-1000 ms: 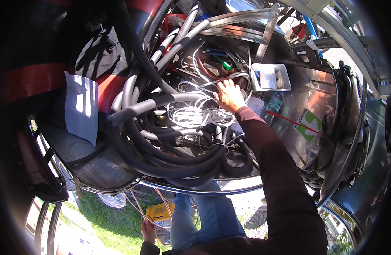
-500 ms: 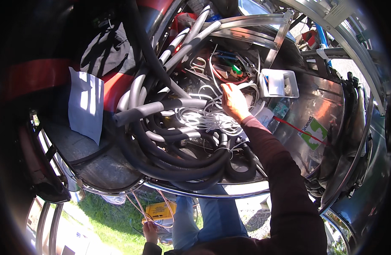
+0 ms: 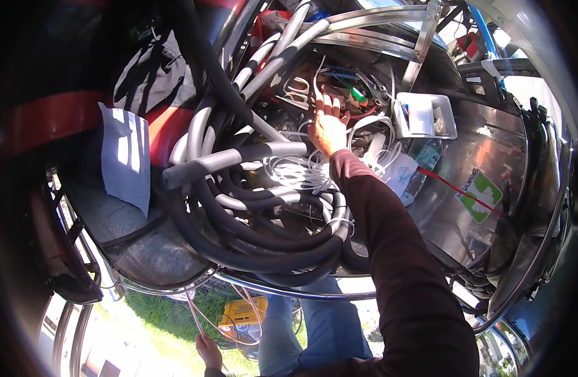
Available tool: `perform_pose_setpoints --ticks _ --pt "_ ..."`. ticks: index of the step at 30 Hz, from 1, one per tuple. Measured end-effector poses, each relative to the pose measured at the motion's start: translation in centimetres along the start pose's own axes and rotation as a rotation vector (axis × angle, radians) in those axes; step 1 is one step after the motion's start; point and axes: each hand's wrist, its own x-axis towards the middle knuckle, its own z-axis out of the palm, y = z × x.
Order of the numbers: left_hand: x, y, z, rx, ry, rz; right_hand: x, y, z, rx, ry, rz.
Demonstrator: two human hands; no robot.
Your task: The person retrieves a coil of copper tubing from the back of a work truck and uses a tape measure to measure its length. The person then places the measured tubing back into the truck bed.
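My right hand (image 3: 328, 129) reaches over a heap of cable and pipe in a vehicle's cargo bed, fingers stretched out and apart. A white cable (image 3: 319, 74) rises by its fingertips; whether they touch is unclear. Just below the palm lies a tangled coil of thin white cable (image 3: 298, 174). Beyond the fingers are a green-marked tool (image 3: 358, 96) and pale handles, perhaps scissors (image 3: 296, 92). Low in the picture, beside my legs, my left hand (image 3: 208, 350) is closed around a thin copper-coloured tube (image 3: 195, 314), which loops up towards the bed's edge.
Thick black foam pipe insulation (image 3: 270, 254) fills the bed's middle. A metal ladder (image 3: 380, 17) crosses the back. To the right are a white tub (image 3: 425, 116), a clear bottle (image 3: 427, 157) and a red strap (image 3: 446, 178). A yellow case (image 3: 242, 314) stands on the grass below.
My right hand has shifted left and a little farther in, and its fingers have spread out. My left hand has moved slightly left and down with the tube. The view has shifted slightly.
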Motion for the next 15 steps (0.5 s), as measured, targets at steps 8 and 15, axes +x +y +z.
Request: perform_pose_setpoints --ticks 8,15 --pt "-2.7 0.4 2.1 -0.543 -0.217 -0.239 -2.7 4.8 -0.8 0.052 0.043 -0.085" --pt "-1.3 -1.1 1.5 -0.562 -0.256 -0.230 -1.5 2.2 -2.5 -0.153 -0.107 0.000"
